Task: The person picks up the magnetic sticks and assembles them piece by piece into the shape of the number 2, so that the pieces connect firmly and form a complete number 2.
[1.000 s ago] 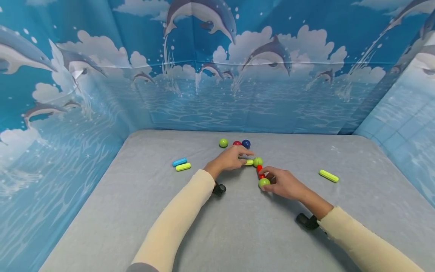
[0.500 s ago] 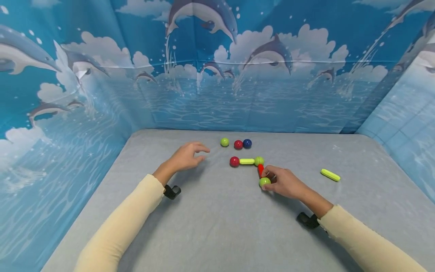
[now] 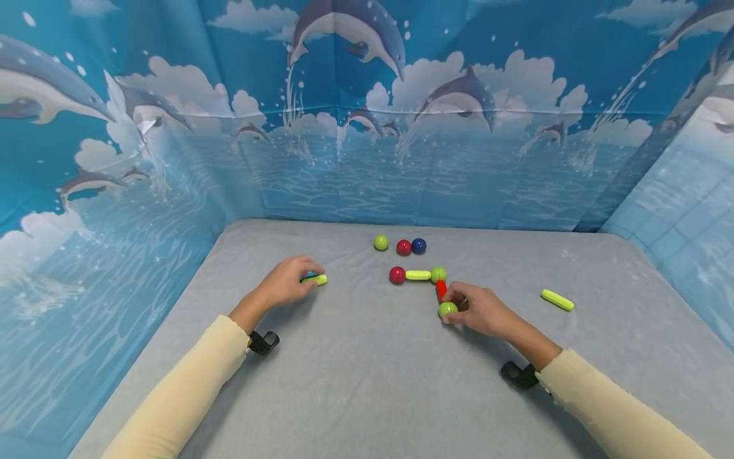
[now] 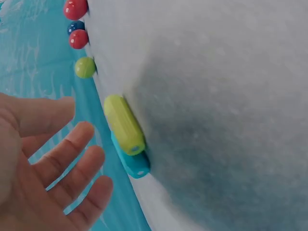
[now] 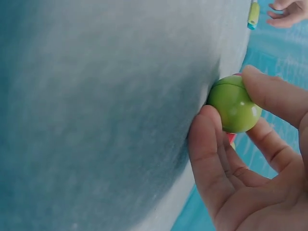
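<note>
My left hand (image 3: pixel 289 279) hovers over a yellow-green stick (image 4: pixel 124 125) and a blue stick (image 4: pixel 137 164), which lie side by side on the left. Its fingers are loosely bent and hold nothing. Between thumb and fingers, my right hand (image 3: pixel 478 308) grips a green ball (image 5: pixel 234 104) on the table. From that ball a red stick (image 3: pixel 441 290) runs to another green ball (image 3: pixel 438 274). There a yellow-green stick (image 3: pixel 418 275) leads left to a red ball (image 3: pixel 397 275), making an angled chain. My right fingers partly cover the red stick in the head view.
Behind the chain, a loose green ball (image 3: pixel 381 242), a red ball (image 3: pixel 404 247) and a blue ball (image 3: pixel 419 246) sit near the grey table's (image 3: pixel 367 382) back edge. Another yellow-green stick (image 3: pixel 557 300) lies at the right. A dolphin-print curtain (image 3: pixel 367 172) stands behind the table.
My left hand has let go of the chain's left end and moved left to the two sticks, uncovering the chain's red ball. My right hand stays on the green ball.
</note>
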`<state>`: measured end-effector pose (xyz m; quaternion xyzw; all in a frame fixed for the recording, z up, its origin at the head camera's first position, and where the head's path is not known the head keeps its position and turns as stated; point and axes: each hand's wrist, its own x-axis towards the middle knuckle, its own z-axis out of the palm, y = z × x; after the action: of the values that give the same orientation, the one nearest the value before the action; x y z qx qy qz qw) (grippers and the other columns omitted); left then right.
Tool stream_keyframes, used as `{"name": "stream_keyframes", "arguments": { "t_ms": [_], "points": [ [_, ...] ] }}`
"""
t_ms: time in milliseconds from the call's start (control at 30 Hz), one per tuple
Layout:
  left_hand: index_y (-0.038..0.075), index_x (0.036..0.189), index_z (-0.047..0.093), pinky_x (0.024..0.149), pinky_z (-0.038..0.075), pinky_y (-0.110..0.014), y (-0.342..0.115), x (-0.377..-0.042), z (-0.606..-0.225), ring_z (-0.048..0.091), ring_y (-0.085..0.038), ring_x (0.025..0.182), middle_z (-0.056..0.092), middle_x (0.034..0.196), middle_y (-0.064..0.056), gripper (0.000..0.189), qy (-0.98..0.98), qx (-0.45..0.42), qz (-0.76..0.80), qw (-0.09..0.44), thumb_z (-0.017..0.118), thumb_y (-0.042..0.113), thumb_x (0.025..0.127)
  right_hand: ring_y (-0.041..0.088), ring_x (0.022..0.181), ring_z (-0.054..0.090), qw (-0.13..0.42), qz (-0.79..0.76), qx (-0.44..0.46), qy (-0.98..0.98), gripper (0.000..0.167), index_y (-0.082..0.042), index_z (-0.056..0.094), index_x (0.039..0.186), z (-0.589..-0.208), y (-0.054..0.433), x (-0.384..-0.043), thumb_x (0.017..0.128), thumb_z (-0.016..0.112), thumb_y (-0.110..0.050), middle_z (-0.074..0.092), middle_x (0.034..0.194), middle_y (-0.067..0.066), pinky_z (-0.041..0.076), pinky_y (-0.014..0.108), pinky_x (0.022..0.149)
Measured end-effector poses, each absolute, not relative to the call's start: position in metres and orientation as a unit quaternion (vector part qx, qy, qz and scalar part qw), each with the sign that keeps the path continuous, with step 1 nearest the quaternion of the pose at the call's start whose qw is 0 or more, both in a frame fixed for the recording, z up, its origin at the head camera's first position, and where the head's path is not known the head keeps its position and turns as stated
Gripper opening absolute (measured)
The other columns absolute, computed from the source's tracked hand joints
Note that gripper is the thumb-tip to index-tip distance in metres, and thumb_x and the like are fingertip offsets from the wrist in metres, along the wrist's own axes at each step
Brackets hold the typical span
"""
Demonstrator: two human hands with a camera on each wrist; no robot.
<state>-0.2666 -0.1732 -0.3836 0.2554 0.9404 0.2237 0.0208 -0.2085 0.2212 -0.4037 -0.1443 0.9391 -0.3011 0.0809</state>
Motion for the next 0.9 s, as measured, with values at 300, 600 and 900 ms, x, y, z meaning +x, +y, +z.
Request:
{"name": "stream_keyframes", "arguments": {
  "t_ms": [300, 600, 900],
  "points": [
    [0.010, 0.124, 0.070, 0.094, 0.053, -0.048, -0.174, -0.268, -0.396, 0.063, -0.031, 0.116, 0.067, 0.125, -0.011, 0.030, 0.965, 0.212, 0.153, 0.000, 0.064, 0.009, 0.094, 0.022, 0.094, 0.064, 0.091, -0.320, -0.153, 0.930, 0.025, -0.008, 0.061, 0.110, -0.402, 0.221, -0.210, 0.088, 0.072, -0.009, 0.067, 0.109, 0.014, 0.054, 0.031, 0.070],
    [0.011, 0.114, 0.074, 0.071, 0.048, -0.034, -0.170, -0.276, -0.402, 0.053, -0.017, 0.077, 0.064, 0.093, -0.006, 0.026, 0.971, 0.200, 0.129, 0.000, 0.063, 0.004, 0.091, 0.023, 0.095, 0.066, 0.092, -0.320, -0.138, 0.933, 0.027, -0.006, 0.062, 0.112, -0.401, 0.216, -0.216, 0.087, 0.072, -0.008, 0.067, 0.112, 0.016, 0.055, 0.032, 0.071],
    [0.014, 0.111, 0.073, 0.081, 0.055, -0.042, -0.164, -0.273, -0.406, 0.065, -0.024, 0.096, 0.066, 0.105, -0.007, 0.022, 0.973, 0.193, 0.125, -0.006, 0.068, 0.007, 0.091, 0.022, 0.093, 0.066, 0.094, -0.315, -0.162, 0.930, 0.027, -0.007, 0.061, 0.114, -0.404, 0.222, -0.219, 0.089, 0.069, -0.006, 0.067, 0.113, 0.016, 0.055, 0.032, 0.072]
  ]
}}
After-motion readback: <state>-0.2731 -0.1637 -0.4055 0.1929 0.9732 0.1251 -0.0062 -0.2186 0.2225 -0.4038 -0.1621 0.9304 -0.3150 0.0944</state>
